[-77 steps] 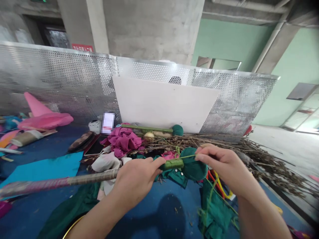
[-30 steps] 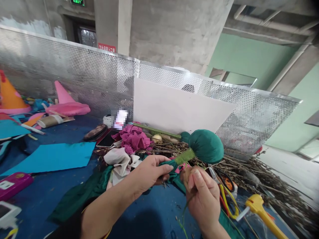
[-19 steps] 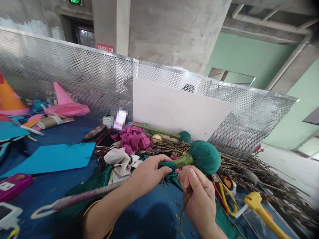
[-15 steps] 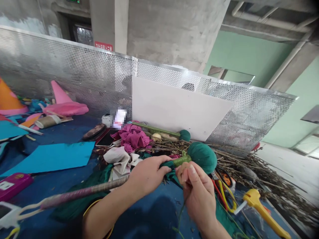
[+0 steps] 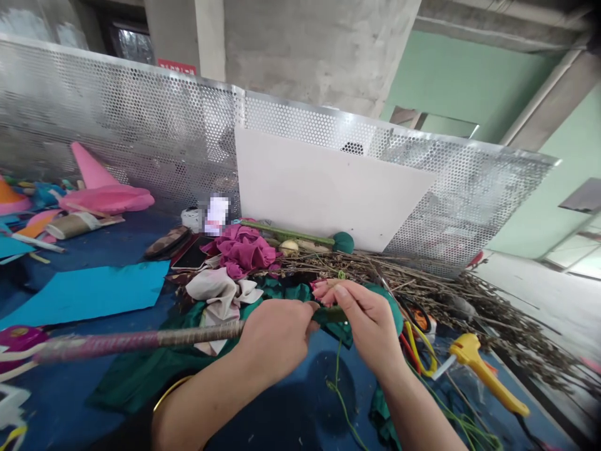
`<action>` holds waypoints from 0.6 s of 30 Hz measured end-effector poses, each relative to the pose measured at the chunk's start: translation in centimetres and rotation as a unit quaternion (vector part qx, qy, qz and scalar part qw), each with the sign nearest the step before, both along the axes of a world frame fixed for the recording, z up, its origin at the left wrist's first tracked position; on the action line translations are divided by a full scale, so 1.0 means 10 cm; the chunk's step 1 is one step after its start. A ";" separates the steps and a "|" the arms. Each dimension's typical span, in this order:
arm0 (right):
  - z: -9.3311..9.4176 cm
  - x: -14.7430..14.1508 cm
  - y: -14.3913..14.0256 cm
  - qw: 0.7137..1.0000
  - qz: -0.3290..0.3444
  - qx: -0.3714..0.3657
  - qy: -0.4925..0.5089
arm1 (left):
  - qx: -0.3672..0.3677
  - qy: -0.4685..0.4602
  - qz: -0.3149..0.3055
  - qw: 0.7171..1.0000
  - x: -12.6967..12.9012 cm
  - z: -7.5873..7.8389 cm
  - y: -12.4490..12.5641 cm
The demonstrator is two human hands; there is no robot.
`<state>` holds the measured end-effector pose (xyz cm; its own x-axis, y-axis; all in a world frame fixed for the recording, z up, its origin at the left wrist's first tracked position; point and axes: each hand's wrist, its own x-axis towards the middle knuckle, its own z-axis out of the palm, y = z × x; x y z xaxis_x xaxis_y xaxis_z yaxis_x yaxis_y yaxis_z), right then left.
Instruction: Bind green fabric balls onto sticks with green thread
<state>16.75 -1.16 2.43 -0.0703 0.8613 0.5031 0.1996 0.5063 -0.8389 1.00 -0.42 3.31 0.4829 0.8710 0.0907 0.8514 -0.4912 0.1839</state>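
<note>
My left hand (image 5: 277, 332) is closed around a wrapped stick (image 5: 201, 335), held nearly level above the blue table. Brownish and purplish wrapping covers the stick's left part. At its right end is a dark green cloth-covered ball (image 5: 394, 307), partly hidden behind my right hand (image 5: 369, 319). The fingers of that hand are pinched together over the stick's green-wrapped neck, on what looks like the thin green string (image 5: 339, 396). The string trails down to the table, and a small loop of it shows above the fingers.
Dried stems (image 5: 451, 288) lie along the back and right. A yellow glue gun (image 5: 488, 376) rests at the right. Magenta cloth (image 5: 244, 247), blue sheet (image 5: 89, 291) and pink cone hat (image 5: 106, 188) lie leftward. A white board (image 5: 323, 181) leans on the perforated metal screen.
My right hand has gone from in front of the neck up and over it, now covering more of the ball. My left hand still grips the stick. The view has shifted slightly.
</note>
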 end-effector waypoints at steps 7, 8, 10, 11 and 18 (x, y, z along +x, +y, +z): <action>-0.01 -0.01 0.08 0.998 -0.024 -0.063 0.020 | 0.159 0.105 -0.118 0.975 0.07 -0.10 -0.05; -0.02 0.00 0.09 0.997 -0.031 -0.070 0.023 | 0.186 0.120 -0.129 0.967 0.07 -0.12 -0.05; -0.03 0.01 0.11 0.995 -0.045 -0.082 0.028 | 0.236 0.140 -0.139 0.952 0.08 -0.14 -0.05; -0.04 0.02 0.11 0.994 -0.053 -0.088 0.030 | 0.257 0.144 -0.143 0.945 0.08 -0.15 -0.05; -0.05 0.05 0.13 0.990 -0.080 -0.113 0.025 | 0.312 0.123 -0.165 0.928 0.08 -0.21 -0.04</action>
<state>17.23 0.15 1.90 0.0959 0.9507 0.2950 0.2167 0.2693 -0.9383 1.83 -0.84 1.22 0.7867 0.4878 0.3784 0.6144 -0.6781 -0.4033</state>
